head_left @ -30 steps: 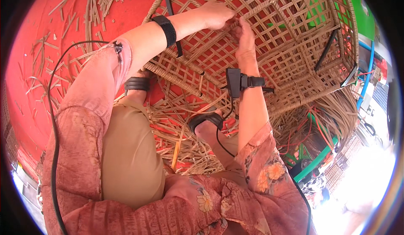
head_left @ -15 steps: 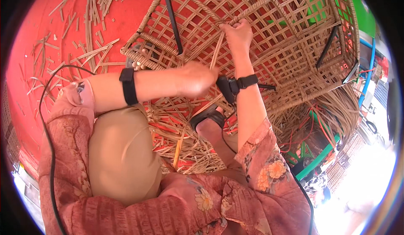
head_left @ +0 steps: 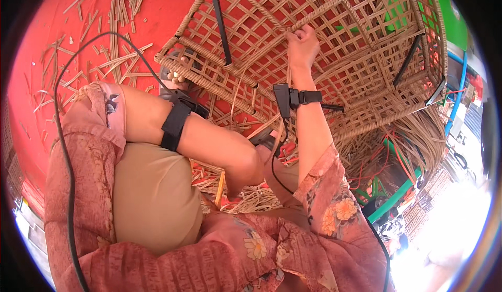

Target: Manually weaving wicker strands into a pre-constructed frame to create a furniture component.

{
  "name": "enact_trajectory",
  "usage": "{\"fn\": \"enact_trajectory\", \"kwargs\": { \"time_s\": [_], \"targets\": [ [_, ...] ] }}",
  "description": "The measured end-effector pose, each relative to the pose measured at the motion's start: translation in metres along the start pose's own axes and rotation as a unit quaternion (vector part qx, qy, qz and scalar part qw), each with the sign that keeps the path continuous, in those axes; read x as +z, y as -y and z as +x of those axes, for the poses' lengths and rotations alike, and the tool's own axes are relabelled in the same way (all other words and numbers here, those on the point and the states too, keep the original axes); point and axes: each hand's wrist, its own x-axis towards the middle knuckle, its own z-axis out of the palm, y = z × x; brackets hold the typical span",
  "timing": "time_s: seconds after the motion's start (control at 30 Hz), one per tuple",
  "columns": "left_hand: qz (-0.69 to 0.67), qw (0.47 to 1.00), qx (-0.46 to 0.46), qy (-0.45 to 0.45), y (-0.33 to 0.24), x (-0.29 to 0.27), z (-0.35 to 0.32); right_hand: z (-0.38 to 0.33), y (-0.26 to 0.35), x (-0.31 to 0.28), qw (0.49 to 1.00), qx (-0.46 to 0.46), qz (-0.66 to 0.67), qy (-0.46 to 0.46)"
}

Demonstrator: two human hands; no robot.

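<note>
A large woven basket point(head_left: 361, 51) of brown rattan-like strips lies tilted in front of me, its openwork side toward me. My right hand point(head_left: 303, 43) is closed at a thick wrapped rib of the weave, pinching a flat rattan strip point(head_left: 289, 72) that hangs from it. The lower part of that strip passes behind the black device on my right wrist. Below the basket, my left hand point(head_left: 244, 166) is bent downward above a heap of loose strips point(head_left: 253, 200). Only its back shows; the fingers are mostly hidden, so what they hold cannot be made out.
Cut strips point(head_left: 125, 62) lie scattered on the red floor covering point(head_left: 172, 15). Black straps point(head_left: 220, 25) cross the basket. A black cable point(head_left: 61, 135) loops around my left arm. A thick bundle of strips point(head_left: 429, 140) and a green pole point(head_left: 395, 200) stand at right.
My left hand has dropped down and nearer to me, away from the basket, and its forearm now slopes downward. My right hand has shifted slightly right, still pinching at the weave.
</note>
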Motion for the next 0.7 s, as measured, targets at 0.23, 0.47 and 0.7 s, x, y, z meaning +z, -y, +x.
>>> {"fn": "enact_trajectory", "kwargs": {
  "time_s": [0.23,0.47,0.7],
  "targets": [
    [-0.035,0.991,0.117,-0.056,-0.031,0.001,-0.029,0.013,-0.017,-0.006,0.994,-0.011,0.075,0.075],
    [0.074,0.963,0.193,-0.172,-0.084,0.001,-0.064,0.004,-0.018,-0.006,0.997,-0.022,0.047,0.055],
    [0.220,0.891,0.181,-0.353,-0.110,-0.025,-0.097,-0.008,0.008,-0.007,0.999,-0.022,-0.023,0.038]
  ]
}}
